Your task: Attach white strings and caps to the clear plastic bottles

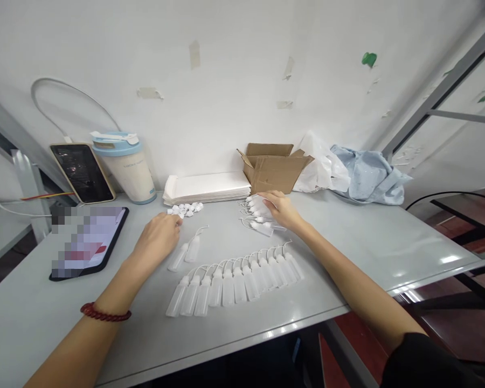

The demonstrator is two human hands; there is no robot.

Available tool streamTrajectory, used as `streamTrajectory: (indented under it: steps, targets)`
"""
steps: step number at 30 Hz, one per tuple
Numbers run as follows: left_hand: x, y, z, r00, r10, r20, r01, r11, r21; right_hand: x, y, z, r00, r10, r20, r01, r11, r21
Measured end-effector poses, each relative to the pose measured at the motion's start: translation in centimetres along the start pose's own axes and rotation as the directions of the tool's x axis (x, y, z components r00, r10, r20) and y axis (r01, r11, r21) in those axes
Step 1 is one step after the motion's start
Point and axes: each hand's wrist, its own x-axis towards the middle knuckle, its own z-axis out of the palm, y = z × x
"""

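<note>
My left hand (158,238) reaches toward a small pile of white caps (187,209), its fingers curled and pinched at the pile's near edge; what they hold is hidden. My right hand (280,208) rests on a loose pile of small clear squeeze bottles (258,217), fingers closed around one of them. A long row of several capped squeeze bottles with bent nozzles (236,280) lies in front of me. Two more bottles (186,252) lie apart, just below my left hand.
A stack of white sheets (208,187) and an open cardboard box (272,166) stand at the back. A phone (82,172) and a big cup (125,167) lean by the wall. A tablet (91,242) lies left. Plastic bag and blue cloth (367,175) lie right.
</note>
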Motion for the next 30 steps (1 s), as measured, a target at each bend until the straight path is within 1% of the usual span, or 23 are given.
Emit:
streamTrajectory:
  steps: [5,9,11,14,16,18,20,22,23,25,28,30]
  targets:
    - [-0.1,0.0,0.0,1.000,0.016,-0.005,-0.016,1.000,-0.007,-0.3,-1.4,-0.2,0.999,-0.017,-0.037,0.015,0.998,-0.069]
    - [-0.2,-0.1,0.0,1.000,0.000,-0.015,-0.001,0.999,-0.037,-0.6,-3.0,-0.3,0.997,-0.064,-0.032,0.063,0.998,-0.029]
    - [-0.1,0.0,-0.1,1.000,-0.019,-0.024,0.017,0.998,-0.066,-0.7,-3.8,-0.5,0.996,-0.090,-0.018,0.091,0.996,0.026]
    - [0.1,0.3,-0.3,0.998,-0.046,-0.036,0.041,0.991,-0.124,-0.8,-5.2,-0.8,0.993,-0.118,0.005,0.116,0.981,0.154]
    - [0.2,0.6,-0.5,0.997,-0.061,-0.042,0.050,0.975,-0.217,-0.9,-6.6,-1.0,0.994,-0.108,0.033,0.097,0.965,0.245]
    - [0.2,1.0,-0.7,0.996,-0.072,-0.050,0.050,0.933,-0.357,-1.1,-8.4,-1.3,0.991,-0.087,0.101,0.049,0.941,0.335]
    - [0.2,1.3,-1.0,0.996,-0.069,-0.055,0.032,0.862,-0.505,-1.2,-10.3,-1.5,0.963,-0.095,0.251,-0.020,0.907,0.421]
    - [0.1,1.5,-1.2,0.997,-0.057,-0.059,0.009,0.788,-0.615,-1.2,-12.1,-1.5,0.916,-0.195,0.351,0.019,0.895,0.447]
    - [0.0,1.6,-1.3,0.997,-0.055,-0.062,0.001,0.752,-0.659,-1.2,-12.9,-1.4,0.885,-0.246,0.396,0.056,0.899,0.433]
    - [0.0,1.7,-1.4,0.996,-0.062,-0.068,-0.007,0.692,-0.722,-1.1,-14.2,-0.8,0.832,-0.299,0.468,0.124,0.921,0.368]
    - [-0.1,1.8,-1.7,0.994,-0.078,-0.081,-0.017,0.612,-0.791,-0.7,-15.3,0.5,0.788,-0.296,0.540,0.199,0.952,0.231]
    - [-0.2,2.0,-1.8,0.993,-0.092,-0.077,-0.012,0.565,-0.825,-0.3,-15.6,1.4,0.768,-0.291,0.571,0.217,0.956,0.196]
